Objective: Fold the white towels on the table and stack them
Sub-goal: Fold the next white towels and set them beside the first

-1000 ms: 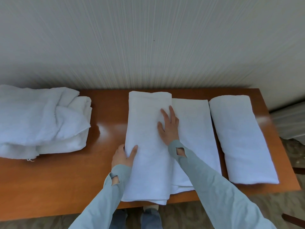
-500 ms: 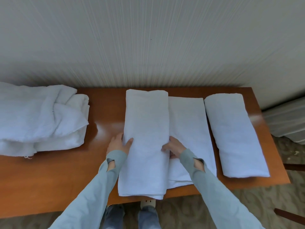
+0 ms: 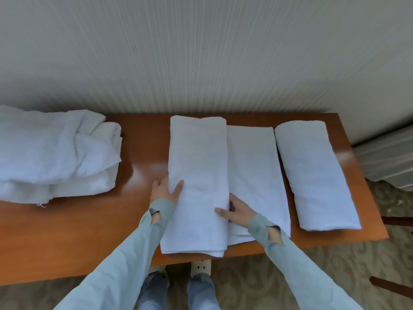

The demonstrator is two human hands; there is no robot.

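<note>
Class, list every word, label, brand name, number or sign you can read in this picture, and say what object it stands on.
None: no readable text shows anywhere.
The middle towel, the folded towel on the right and the towel pile on the left show no tag or print.
The table and wall carry no writing.

A pale wall (image 3: pixel 201 52) with fine vertical ribbing is seen from 9 to 3 o'clock. A glossy brown wooden table (image 3: pixel 67 231) is set against it, and light is reflected on its top. A patterned beige carpet (image 3: pixel 335 265) is spread at 6 o'clock. Grey ribbed fabric (image 3: pixel 384 157) is seen at 3 o'clock.
</note>
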